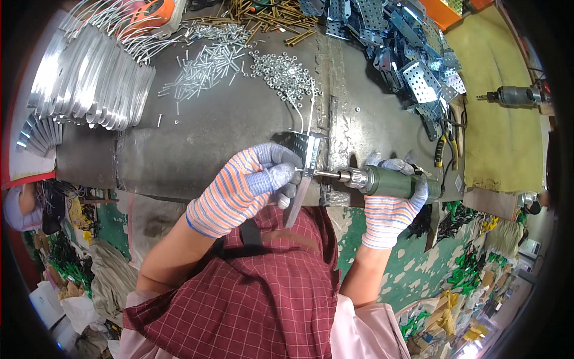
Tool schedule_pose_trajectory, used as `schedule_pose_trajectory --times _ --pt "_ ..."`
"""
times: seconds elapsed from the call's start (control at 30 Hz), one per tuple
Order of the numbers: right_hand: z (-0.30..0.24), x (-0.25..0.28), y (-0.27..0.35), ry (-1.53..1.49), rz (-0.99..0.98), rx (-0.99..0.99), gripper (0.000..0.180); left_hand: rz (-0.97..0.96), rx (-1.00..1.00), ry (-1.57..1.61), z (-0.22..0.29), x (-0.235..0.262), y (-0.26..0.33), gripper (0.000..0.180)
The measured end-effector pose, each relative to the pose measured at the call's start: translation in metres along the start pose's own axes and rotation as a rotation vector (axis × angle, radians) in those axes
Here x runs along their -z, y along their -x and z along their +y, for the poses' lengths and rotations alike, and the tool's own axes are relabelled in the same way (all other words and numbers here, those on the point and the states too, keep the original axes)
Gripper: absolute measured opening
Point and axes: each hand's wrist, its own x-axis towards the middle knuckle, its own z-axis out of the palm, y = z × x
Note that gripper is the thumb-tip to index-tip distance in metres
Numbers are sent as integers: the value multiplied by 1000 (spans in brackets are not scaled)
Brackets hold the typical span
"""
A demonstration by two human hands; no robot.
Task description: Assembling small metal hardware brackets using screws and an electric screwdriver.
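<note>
My left hand [236, 188], in a striped grey-tipped glove, pinches a metal strip [297, 201] held edge-on near the table's front edge. A perforated plate [296, 143] sits against the strip's far end, and white wire [313, 110] runs from there toward the nuts. A small screw-like piece shows at the fingertips, mostly hidden. In a matching glove, my right hand [388, 218] wraps round a green power screwdriver [391, 182] lying sideways. Its bit points left and meets the strip's right face, opposite my left fingers; the exact contact is too small to tell.
On the dark table [179, 155] lie piles of screws [206, 69] and nuts [284, 73]. Stacked metal strips [89, 78] stand left, perforated brackets [412, 66] heap at far right beside pliers [440, 149]. Long brass-coloured rods [272, 18] lie at the back; another power tool [514, 96] is right.
</note>
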Motion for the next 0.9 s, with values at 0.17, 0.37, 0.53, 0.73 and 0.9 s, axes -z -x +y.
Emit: schedule_pose_trajectory --times 0.17,0.37,0.53,0.73,0.9 --pt "-1 2 -1 15 10 6 46 85 -7 121 -1 -7 3 17" --pt "-1 1 -1 13 -37 -7 52 -53 94 -681 39 2 26 16" --pt "1 -1 -1 2 -28 -5 52 -101 -366 -1687 80 12 36 19" --pt "-1 1 -3 23 27 6 50 480 -855 -1884 64 24 -40 25" --pt "-2 -1 -4 9 50 8 52 514 -814 -2090 55 26 -52 29"
